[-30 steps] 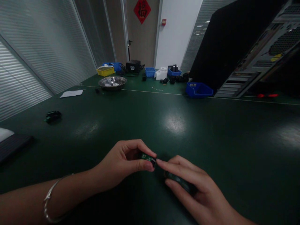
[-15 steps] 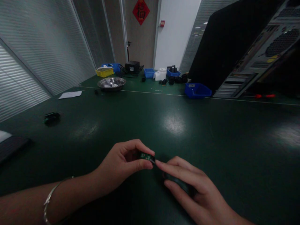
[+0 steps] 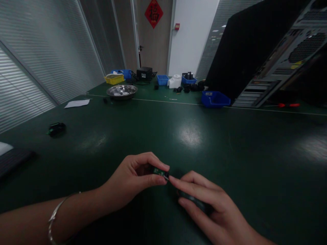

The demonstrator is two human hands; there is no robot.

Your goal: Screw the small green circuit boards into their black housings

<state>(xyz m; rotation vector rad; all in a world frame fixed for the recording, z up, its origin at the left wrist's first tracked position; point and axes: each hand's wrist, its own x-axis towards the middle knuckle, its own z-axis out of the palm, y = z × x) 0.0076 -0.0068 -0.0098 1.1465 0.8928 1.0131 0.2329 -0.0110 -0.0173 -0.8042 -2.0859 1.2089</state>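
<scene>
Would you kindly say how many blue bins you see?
4 blue bins: one behind the yellow bin, one left and one right of the white device, one beside the computer case; others may be hidden.

Metal bowl [image 3: 122,97] (shiny), blue bin [image 3: 219,101], white paper [image 3: 77,103].

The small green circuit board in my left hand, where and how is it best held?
I'd pinch the small green circuit board by its long edges, coming from the left, as your left hand does. It looks narrow, so the fingers can oppose across it with its green face showing; its dark right end then lies open toward your right hand.
</scene>
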